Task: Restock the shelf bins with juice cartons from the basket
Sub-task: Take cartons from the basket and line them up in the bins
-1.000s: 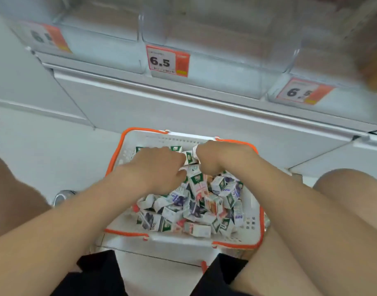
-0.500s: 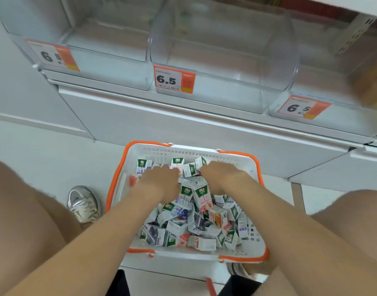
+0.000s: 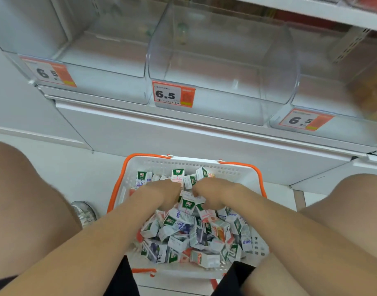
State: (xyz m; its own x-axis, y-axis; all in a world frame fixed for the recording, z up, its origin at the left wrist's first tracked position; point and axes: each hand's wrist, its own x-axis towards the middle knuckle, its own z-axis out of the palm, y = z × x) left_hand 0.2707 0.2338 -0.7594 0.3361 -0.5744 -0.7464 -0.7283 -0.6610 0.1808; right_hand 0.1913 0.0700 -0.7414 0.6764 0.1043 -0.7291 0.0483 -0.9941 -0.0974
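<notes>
A white basket with an orange rim (image 3: 119, 184) stands on the floor between my knees, heaped with several small juice cartons (image 3: 183, 231). Both my hands are down in the far half of the pile, backs toward me. My left hand (image 3: 162, 196) and my right hand (image 3: 213, 195) sit close together with fingers curled down among the cartons; the fingertips are hidden. A green-and-white carton (image 3: 188, 205) stands between them. Above, three clear shelf bins hold no cartons: left (image 3: 87, 67), middle (image 3: 204, 99) and right (image 3: 332, 133).
Each bin front carries an orange price tag (image 3: 172, 95) reading 6.5. A white cabinet front (image 3: 183, 137) runs under the shelf, right behind the basket. My bare knees flank the basket, and a grey shoe (image 3: 83, 212) rests on the floor left of it.
My head has tilted up, so more of the bins shows. Both hands have stayed in the basket and slid a little toward its far end.
</notes>
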